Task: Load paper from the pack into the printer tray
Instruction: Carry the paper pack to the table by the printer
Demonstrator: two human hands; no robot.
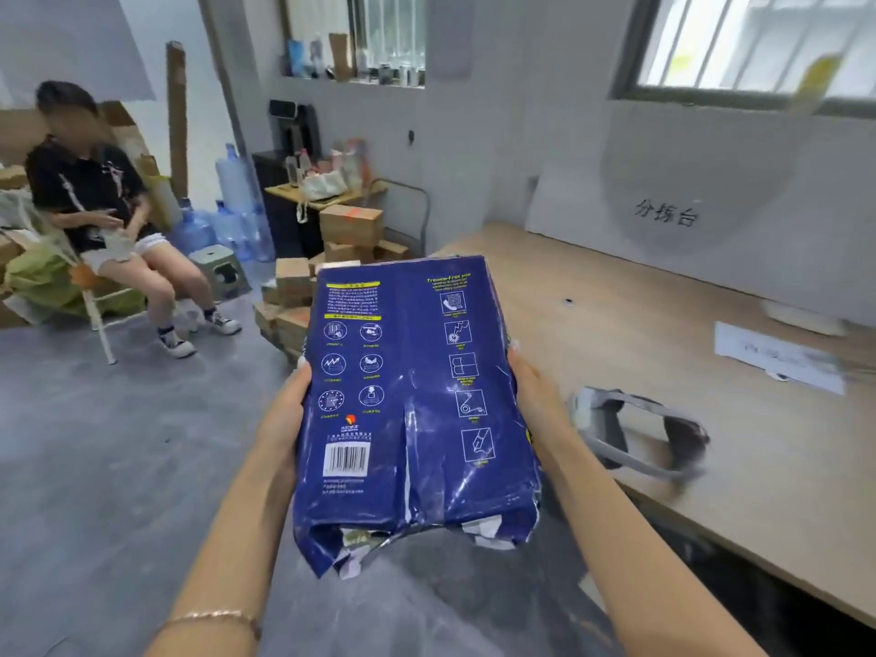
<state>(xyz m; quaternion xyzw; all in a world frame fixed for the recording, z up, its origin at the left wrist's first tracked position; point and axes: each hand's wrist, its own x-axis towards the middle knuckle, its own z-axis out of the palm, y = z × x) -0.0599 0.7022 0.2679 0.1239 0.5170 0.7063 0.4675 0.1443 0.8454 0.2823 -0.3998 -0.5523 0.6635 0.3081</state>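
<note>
A blue paper pack (407, 400) with white icons and a barcode hangs in the air in front of me, held at both long sides. My left hand (284, 414) grips its left edge and my right hand (535, 391) grips its right edge. The wrapper's near end is torn open and crumpled, with white showing inside. No printer or printer tray is in view.
A long wooden table (663, 324) runs along the right wall, with a white headset-like device (635, 429) and a white label (777, 358) on it. A seated person (104, 211) is at the left. Cardboard boxes (303, 296), water jugs (227, 220) and grey floor lie ahead.
</note>
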